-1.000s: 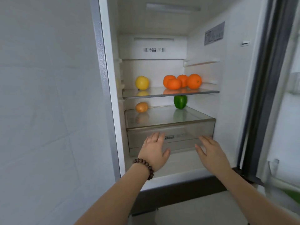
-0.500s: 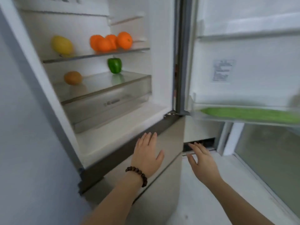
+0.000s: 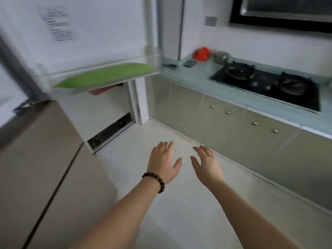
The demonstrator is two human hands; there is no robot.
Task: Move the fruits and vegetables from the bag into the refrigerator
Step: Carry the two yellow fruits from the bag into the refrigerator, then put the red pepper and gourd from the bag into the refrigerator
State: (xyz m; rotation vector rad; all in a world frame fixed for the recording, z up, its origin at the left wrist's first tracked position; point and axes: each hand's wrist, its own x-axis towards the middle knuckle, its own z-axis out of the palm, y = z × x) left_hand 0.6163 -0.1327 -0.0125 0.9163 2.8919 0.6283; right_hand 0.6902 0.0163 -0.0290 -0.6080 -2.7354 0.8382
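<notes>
My left hand (image 3: 164, 161), with a dark bead bracelet on the wrist, and my right hand (image 3: 206, 165) are both held out over the pale floor, palms down, fingers spread, holding nothing. The open refrigerator door (image 3: 86, 29) fills the upper left; its clear door bin (image 3: 100, 73) holds a long green vegetable (image 3: 106, 74). A red bag (image 3: 201, 53) sits on the far end of the countertop, well beyond both hands. The refrigerator's shelves are out of view.
The lower refrigerator drawers (image 3: 36, 168) stand at the left. A pale blue countertop (image 3: 194, 76) with a black gas hob (image 3: 265, 83) runs along the right over beige cabinets (image 3: 233, 126). Small items lie near the bag. Open floor (image 3: 179, 203) lies below my hands.
The view has swung right, away from the refrigerator shelves with the oranges and green pepper, toward the countertop. Both hands have stayed open and moved with it.
</notes>
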